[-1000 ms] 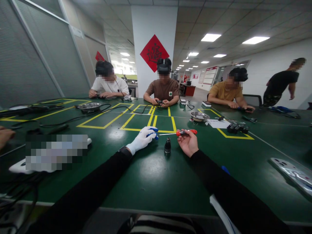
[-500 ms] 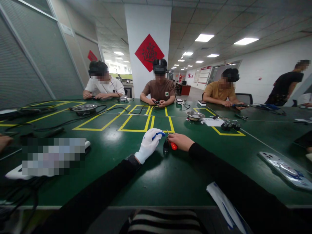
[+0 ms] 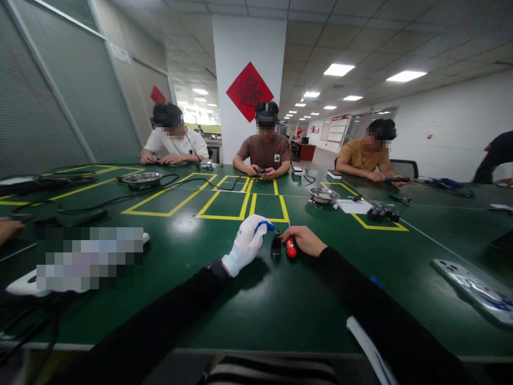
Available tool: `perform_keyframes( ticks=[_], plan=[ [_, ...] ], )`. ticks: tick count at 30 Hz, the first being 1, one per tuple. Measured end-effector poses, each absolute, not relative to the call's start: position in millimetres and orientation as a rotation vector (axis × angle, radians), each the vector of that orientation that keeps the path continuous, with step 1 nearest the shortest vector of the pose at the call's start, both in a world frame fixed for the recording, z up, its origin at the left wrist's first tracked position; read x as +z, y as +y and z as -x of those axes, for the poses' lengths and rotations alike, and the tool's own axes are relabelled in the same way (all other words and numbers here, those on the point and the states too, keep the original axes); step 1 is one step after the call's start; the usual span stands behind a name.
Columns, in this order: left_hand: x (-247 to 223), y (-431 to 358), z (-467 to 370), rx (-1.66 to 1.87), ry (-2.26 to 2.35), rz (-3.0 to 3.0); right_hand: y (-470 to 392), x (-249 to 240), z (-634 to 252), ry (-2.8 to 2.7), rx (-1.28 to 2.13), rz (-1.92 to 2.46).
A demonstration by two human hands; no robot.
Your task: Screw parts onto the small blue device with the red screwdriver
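Observation:
My left hand (image 3: 247, 240), in a white glove, is closed, with its fingers curled toward the right. Blue material (image 3: 265, 225) shows at its thumb and fingertips; whether it is the glove's coating or a held thing I cannot tell. A small black cone-shaped piece (image 3: 276, 244) stands upright on the table between my hands, close to the left fingertips. My bare right hand (image 3: 305, 240) grips a screwdriver with a red handle (image 3: 291, 248). Its thin shaft points away from me, and the handle end hangs toward me beside the black piece.
The green table (image 3: 240, 326) bears yellow tape outlines. A phone (image 3: 473, 289) lies at right, a white glove (image 3: 371, 345) near my right forearm. Metal bowls (image 3: 324, 195), black parts (image 3: 382, 213), a white power strip (image 3: 80, 262) and cables surround the area. Several people sit opposite.
My right hand and the screwdriver have shifted slightly right, opening a gap to the black piece. My left hand keeps its curled shape. The view has tilted a little.

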State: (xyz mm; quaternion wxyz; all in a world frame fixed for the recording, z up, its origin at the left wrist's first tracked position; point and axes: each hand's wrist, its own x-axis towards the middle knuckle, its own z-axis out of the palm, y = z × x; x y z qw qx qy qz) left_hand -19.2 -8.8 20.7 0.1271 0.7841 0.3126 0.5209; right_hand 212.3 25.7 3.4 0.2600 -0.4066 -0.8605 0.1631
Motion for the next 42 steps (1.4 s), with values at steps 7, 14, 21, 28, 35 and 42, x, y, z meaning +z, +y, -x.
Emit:
perform_keyframes(
  ticks=[7,14,21,28,35,42],
  plan=[
    [16,-12,15,1.522,0.699,-2.5,12,-6,-218,-2.124,0.319,1.233],
    [12,-14,15,1.497,0.725,-2.595,-14,14,-189,-2.015,0.0,1.009],
    [5,-12,13,1.427,0.774,-2.604,-32,22,-171,-2.071,0.072,0.611],
    [3,-14,12,1.254,0.716,-2.426,-32,25,-170,-2.149,0.133,0.594],
    [4,-13,11,1.471,0.949,-2.101,-26,20,-166,-1.995,0.133,0.793],
    [4,5,20,1.377,0.82,-2.207,-20,28,-188,-2.277,-0.114,0.892]
  ],
)
